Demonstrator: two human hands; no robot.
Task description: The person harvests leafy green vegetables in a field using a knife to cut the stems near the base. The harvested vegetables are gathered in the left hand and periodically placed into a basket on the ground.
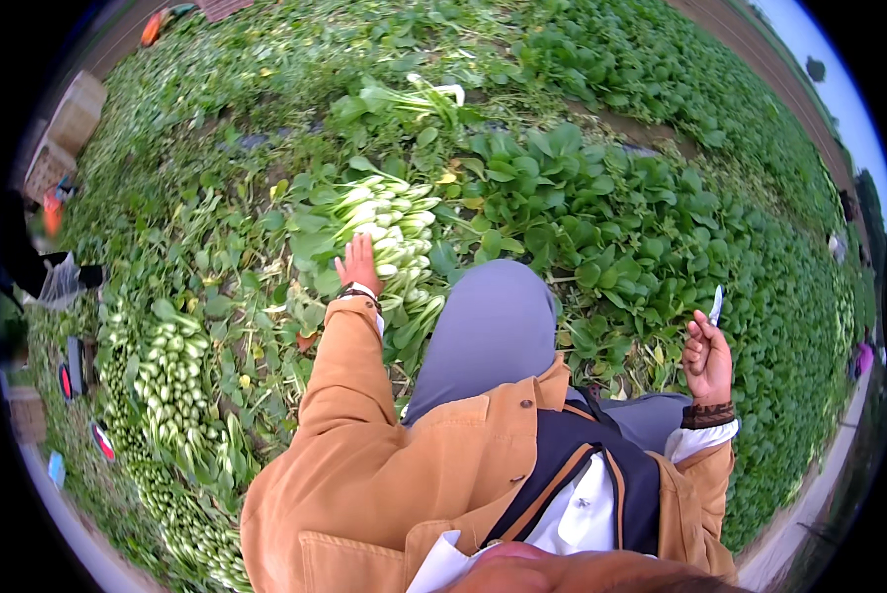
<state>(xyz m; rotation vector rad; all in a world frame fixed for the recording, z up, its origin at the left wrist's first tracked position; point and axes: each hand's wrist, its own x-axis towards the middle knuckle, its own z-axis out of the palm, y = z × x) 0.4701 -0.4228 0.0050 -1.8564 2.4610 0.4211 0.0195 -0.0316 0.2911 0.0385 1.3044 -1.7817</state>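
Note:
My left hand [360, 263] lies with its fingers stretched out at the near left side of a pile of cut bok choy [389, 219], touching the white stalks. The stalks point to the right and their green leaves spread to the left. Out to the right, my right hand [707, 360] is raised and closed around a small knife [717, 304]. Its pale blade sticks up above my fingers; the handle is hidden in my grip. Uncut leafy greens [582, 198] grow in a dense bed between and beyond my hands.
A long row of cut bok choy [174, 381] lies at the left. A smaller bunch [428, 97] rests farther ahead. My bent knee [488, 326] is close to the pile. Cardboard boxes [76, 111] stand at the far left, near a dark figure holding a clear plastic bag [60, 282].

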